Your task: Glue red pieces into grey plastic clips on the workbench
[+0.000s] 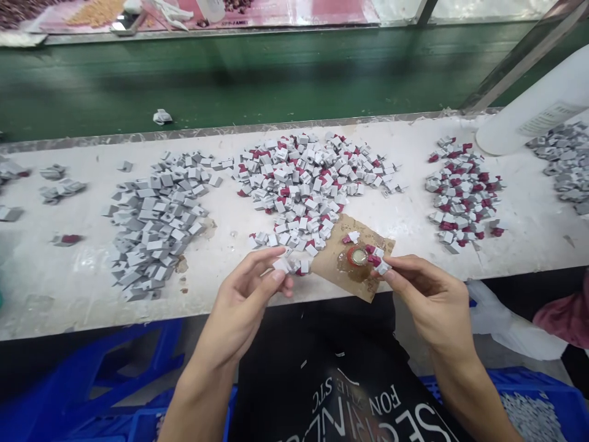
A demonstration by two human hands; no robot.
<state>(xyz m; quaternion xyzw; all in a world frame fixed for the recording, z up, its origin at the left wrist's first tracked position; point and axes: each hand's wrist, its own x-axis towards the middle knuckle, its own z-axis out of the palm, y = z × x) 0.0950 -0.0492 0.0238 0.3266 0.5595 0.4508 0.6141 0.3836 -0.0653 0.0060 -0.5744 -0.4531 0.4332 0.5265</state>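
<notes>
Between the thumb and fingers of my left hand (257,285) is a light grey plastic piece (282,264), close to the front of a pile of grey and dark red parts (299,184). My right hand (423,291) pinches a grey and dark red part (378,261) above the right side of a brown paper sheet (334,252). On that paper stands a small round red-rimmed container (358,256) in a wet stain. One more grey and dark red part (351,237) lies on the paper behind the container. My two hands are apart.
A pile of grey pieces (156,227) lies on the left of the white table (221,294). Grey and red parts (464,196) are heaped at the right, beside a white cylinder (534,101). Beyond is a green strip (257,80); blue crates (570,399) stand below.
</notes>
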